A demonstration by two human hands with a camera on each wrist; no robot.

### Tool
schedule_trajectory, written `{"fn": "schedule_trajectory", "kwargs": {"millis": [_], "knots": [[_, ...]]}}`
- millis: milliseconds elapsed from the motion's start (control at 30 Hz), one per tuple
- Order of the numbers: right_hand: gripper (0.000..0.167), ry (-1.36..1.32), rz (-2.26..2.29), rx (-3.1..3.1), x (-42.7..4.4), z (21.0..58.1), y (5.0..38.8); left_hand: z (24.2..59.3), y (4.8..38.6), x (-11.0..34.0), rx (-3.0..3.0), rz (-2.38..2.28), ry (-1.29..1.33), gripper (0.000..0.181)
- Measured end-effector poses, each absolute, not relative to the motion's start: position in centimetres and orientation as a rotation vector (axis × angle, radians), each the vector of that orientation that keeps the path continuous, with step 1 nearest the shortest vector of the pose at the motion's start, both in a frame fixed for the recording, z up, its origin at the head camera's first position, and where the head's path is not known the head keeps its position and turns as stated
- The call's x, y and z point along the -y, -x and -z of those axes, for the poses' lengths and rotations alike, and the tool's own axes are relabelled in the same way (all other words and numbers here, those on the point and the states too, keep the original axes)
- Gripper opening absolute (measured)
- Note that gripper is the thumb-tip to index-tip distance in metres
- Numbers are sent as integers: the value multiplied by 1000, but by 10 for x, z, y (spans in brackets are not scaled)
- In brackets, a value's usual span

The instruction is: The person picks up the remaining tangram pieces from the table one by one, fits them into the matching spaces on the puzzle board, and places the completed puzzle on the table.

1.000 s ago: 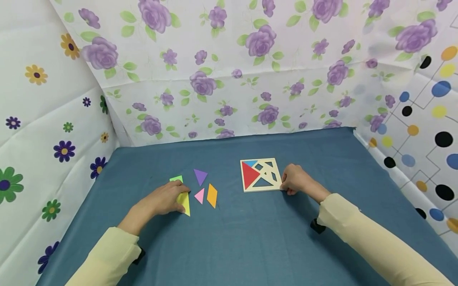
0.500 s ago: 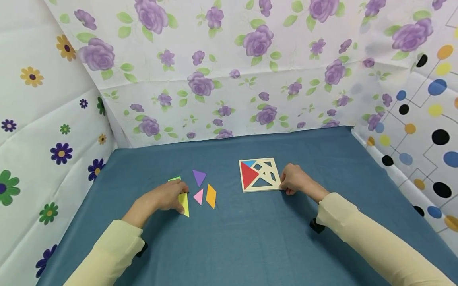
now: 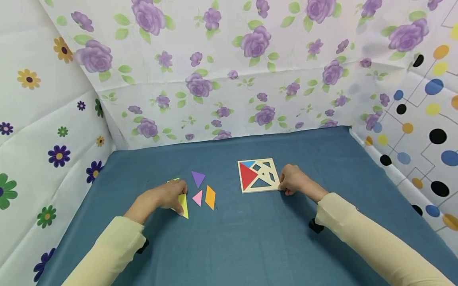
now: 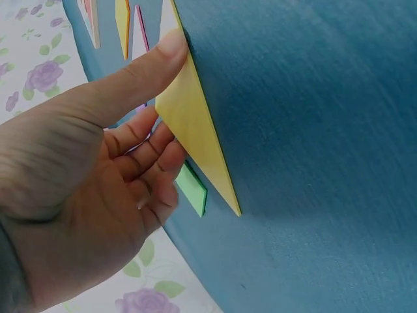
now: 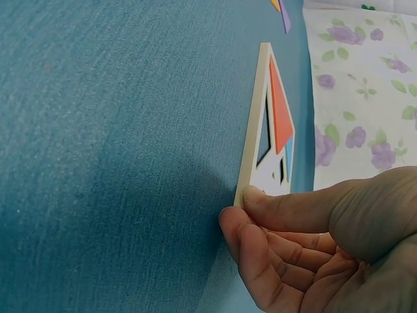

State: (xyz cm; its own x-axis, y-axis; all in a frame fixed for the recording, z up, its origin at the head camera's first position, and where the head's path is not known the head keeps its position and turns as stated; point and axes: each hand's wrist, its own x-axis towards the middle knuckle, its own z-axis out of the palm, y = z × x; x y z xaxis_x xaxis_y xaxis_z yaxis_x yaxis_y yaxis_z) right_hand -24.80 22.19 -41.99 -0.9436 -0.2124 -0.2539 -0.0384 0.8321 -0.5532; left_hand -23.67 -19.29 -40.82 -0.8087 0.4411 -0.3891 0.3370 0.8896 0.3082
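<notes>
My left hand (image 3: pixel 168 196) pinches a large yellow triangle (image 4: pixel 195 124), thumb on its face and fingers curled at its edge. A green piece (image 4: pixel 193 189) lies beside it, mostly hidden by the hand in the head view. My right hand (image 3: pixel 295 179) grips the near right corner of a wooden tangram frame (image 3: pixel 260 190) between thumb and fingers. A red triangle (image 3: pixel 247 176) and a blue triangle (image 3: pixel 247 163) sit in the frame's left part; its other cutouts show the blue cloth. The frame lies flat on the table.
Between the left hand and the frame lie a purple triangle (image 3: pixel 198 178), a pink triangle (image 3: pixel 198 198) and an orange parallelogram (image 3: pixel 210 197). A blue cloth (image 3: pixel 229 246) covers the table. Flowered sheets (image 3: pixel 214 59) hang behind and left, and a dotted one stands at the right.
The left hand's grip on the yellow triangle has shifted slightly, and more of the triangle's near edge shows. The right hand keeps hold of the frame. The head view has drifted a little.
</notes>
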Motion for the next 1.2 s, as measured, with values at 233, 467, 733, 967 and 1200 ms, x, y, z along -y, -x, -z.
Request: {"fn": "schedule_trajectory", "kwargs": {"millis": [233, 467, 733, 967, 1200], "knots": [[8, 178, 797, -2707, -221, 421, 248, 410, 232, 196, -2610, -407, -570, 59], [7, 172, 794, -2704, -221, 419, 247, 417, 225, 204, -2691, -513, -630, 60], [6, 180, 787, -2700, -221, 419, 247, 425, 213, 212, -2822, -565, -750, 59], [5, 172, 812, -2700, -221, 420, 248, 424, 205, 216, -2914, -566, -804, 51], [6, 172, 809, -2701, -221, 420, 247, 426, 197, 223, -2982, -610, -929, 43]]}}
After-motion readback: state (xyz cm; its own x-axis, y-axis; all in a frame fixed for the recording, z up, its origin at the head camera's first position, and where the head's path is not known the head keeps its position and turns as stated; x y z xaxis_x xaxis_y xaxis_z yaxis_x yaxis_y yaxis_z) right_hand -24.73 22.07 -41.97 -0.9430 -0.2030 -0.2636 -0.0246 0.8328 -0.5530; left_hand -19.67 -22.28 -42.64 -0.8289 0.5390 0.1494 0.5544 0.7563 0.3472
